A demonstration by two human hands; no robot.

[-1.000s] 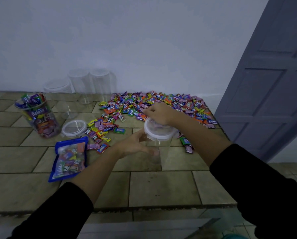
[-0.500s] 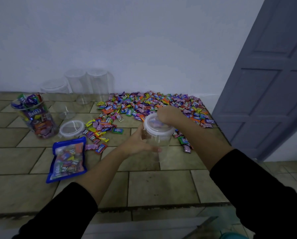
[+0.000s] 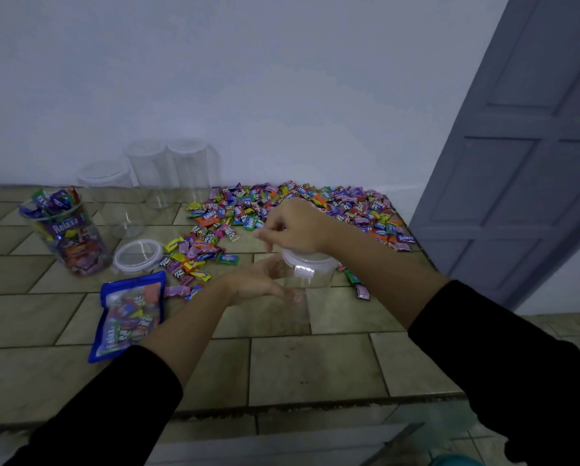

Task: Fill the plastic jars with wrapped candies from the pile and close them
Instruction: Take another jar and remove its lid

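Note:
A clear, empty plastic jar (image 3: 312,282) stands on the tiled counter in the middle, with a white-rimmed lid (image 3: 310,262) on top. My left hand (image 3: 260,280) wraps its left side. My right hand (image 3: 295,227) lies over the lid, fingers curled past its left rim. The pile of wrapped candies (image 3: 302,203) spreads behind the jar, up to the wall. At the left stands a jar full of candies (image 3: 68,237) with no lid on it, and a loose lid (image 3: 137,255) lies beside it.
A blue candy bag (image 3: 129,314) lies flat at the front left. Several empty clear jars (image 3: 147,169) stand along the back wall. The counter's front edge (image 3: 282,403) is close to me. A grey door (image 3: 517,163) stands at the right.
My right hand has slid left across the lid, so its fingers now reach past the left rim. The jar and my left hand have hardly moved.

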